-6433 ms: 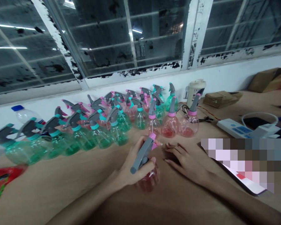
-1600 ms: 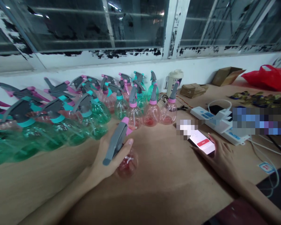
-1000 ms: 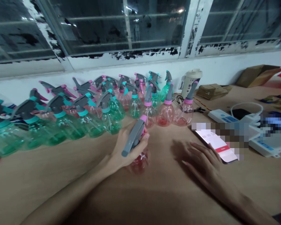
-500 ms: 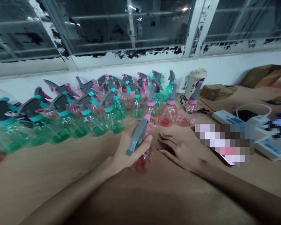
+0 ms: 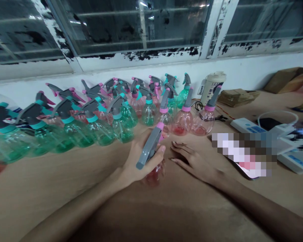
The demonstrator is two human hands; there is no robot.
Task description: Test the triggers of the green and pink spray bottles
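My left hand [image 5: 138, 158] is wrapped round the neck of a pink spray bottle [image 5: 154, 176] whose grey trigger head [image 5: 149, 146] has a pink nozzle pointing away from me. The bottle stands on the brown table [image 5: 91, 188], its body partly hidden by my fingers. To its right my right hand [image 5: 194, 159] rests on the table, fingers stretched out and apart, holding nothing. Just beyond both hands stand three pink spray bottles, the middle one [image 5: 182, 123] between its neighbours. A row of green spray bottles [image 5: 98, 131] with grey and teal heads runs off to the left.
More pink and green bottles crowd the wall below the window [image 5: 138, 27]. A coffee cup [image 5: 213, 87], brown cardboard pieces [image 5: 237, 96] and a box [image 5: 285, 80] stand at the back right. A phone [image 5: 252, 171], partly pixelated, and a white power strip [image 5: 246, 126] lie right of my right hand.
The view has shifted very slightly. Both hands and the held spray bottle stay in nearly the same place.
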